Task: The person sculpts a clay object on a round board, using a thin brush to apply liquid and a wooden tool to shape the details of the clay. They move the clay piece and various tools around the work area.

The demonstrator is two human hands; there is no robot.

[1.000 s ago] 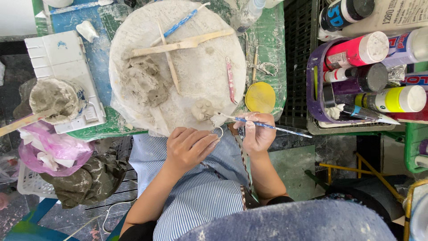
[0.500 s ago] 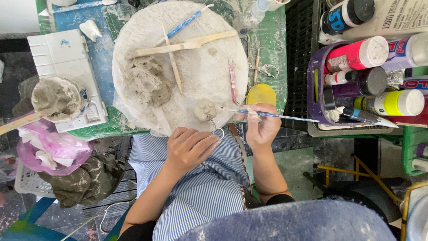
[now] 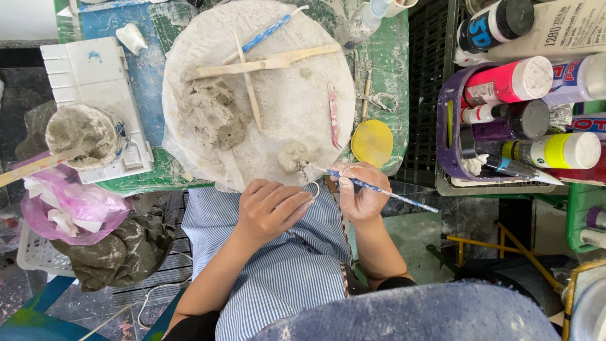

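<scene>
Holding paintbrush (image 3: 385, 190) | right hand (image 3: 360, 192) | clay piece (image 3: 293, 155) just left

Paint bottles crowd the right side

A purple tray (image 3: 449, 126) holds a pink bottle (image 3: 508, 82), a dark purple bottle (image 3: 511, 120) and a yellow bottle (image 3: 552, 150), all lying sideways; above them lie a black-capped bottle (image 3: 495, 28) and a white labelled bottle (image 3: 562, 28).
</scene>
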